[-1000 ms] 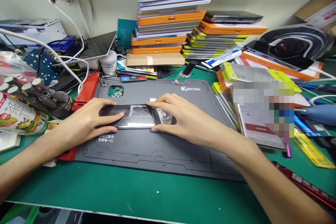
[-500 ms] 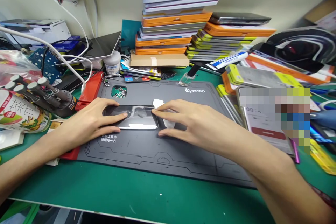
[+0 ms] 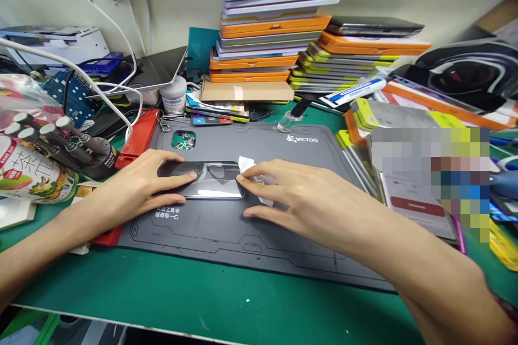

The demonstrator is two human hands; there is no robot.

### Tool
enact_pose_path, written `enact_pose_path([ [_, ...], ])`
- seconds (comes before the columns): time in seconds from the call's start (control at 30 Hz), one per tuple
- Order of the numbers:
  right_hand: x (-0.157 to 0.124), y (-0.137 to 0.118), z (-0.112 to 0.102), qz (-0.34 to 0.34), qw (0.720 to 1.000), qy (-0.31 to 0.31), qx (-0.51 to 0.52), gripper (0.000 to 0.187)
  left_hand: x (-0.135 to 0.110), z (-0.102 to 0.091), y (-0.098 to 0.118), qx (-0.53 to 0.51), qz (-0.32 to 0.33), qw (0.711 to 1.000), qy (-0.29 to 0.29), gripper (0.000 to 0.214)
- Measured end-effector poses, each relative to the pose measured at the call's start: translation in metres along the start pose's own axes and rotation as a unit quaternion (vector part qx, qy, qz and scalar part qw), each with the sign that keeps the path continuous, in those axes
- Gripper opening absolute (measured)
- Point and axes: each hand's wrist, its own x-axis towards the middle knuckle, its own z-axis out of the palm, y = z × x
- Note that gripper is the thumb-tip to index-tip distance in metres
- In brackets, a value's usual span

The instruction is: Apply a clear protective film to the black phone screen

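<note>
A smartphone [image 3: 216,178] with a dark, glossy face lies flat on the grey work mat [image 3: 226,232]. My left hand [image 3: 143,180] grips its left end, thumb and fingers along the edges and one fingertip on the glass. At the phone's right end is my right hand [image 3: 297,191], with a crumpled white tissue [image 3: 246,163] between its fingers. The index fingertip meets the phone's right edge. Part of the tissue is hidden beneath the fingers.
A small glass bottle [image 3: 289,121] with a black cap stands at the mat's back edge. Screwdrivers in a round holder [image 3: 99,159] are at left. Stacked flat boxes [image 3: 259,59] rise behind. A lit phone [image 3: 416,213], partly blurred out, lies at right.
My right hand has shifted slightly right and down at the phone's right edge, and the tissue has moved with it. The left hand and the phone stay in place.
</note>
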Motion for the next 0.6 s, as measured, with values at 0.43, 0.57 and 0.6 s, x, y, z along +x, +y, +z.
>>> enact_pose_path([
  [0.43,-0.002,-0.012,-0.005,-0.008,0.999,-0.001,-0.037,0.03,-0.001,0.002,0.0,0.009,-0.002,1.0,0.008,0.046],
  [0.57,-0.002,-0.014,-0.007,-0.016,1.0,-0.004,-0.026,0.027,-0.002,0.002,-0.001,0.01,-0.003,1.0,0.004,0.046],
  [0.6,-0.002,-0.014,-0.007,-0.016,1.0,-0.006,-0.023,0.028,-0.002,0.002,-0.001,0.011,-0.002,1.0,0.003,0.046],
])
